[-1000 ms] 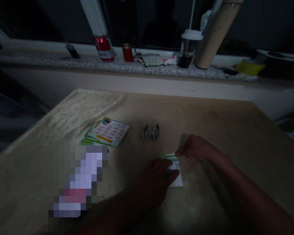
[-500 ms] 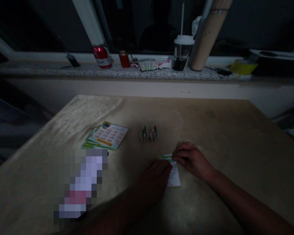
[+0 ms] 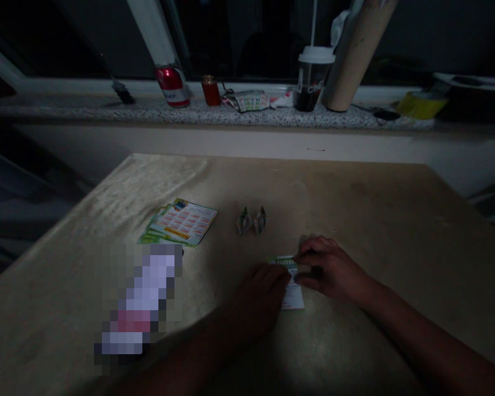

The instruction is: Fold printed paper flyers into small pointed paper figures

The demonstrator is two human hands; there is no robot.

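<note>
In the head view, a small printed paper leaflet (image 3: pixel 293 300) lies on the table with a green strip along its top. My left hand (image 3: pixel 262 294) is closed over its left part, fingers pressed together and holding it against the tabletop. At its right edge, my right hand (image 3: pixel 332 269) touches the paper with its fingertips, and a gap shows between thumb and forefinger. My left hand hides much of the leaflet. Two small folded paper pieces, the left one (image 3: pixel 243 222) and the right one (image 3: pixel 260 221), stand side by side beyond my hands.
A fanned stack of printed leaflets (image 3: pixel 183 223) lies on the table (image 3: pixel 346 203) at left. Nearer me is a pixelated, elongated object (image 3: pixel 144 300). On the windowsill (image 3: pixel 148 113) stand a red can (image 3: pixel 172 86), an orange jar (image 3: pixel 210 91), a lidded cup (image 3: pixel 311 80) and a cardboard tube (image 3: pixel 358 58).
My right thumb has come away from the forefinger, opening a gap at the leaflet's edge. My left hand stays on the leaflet. The camera view has shifted slightly.
</note>
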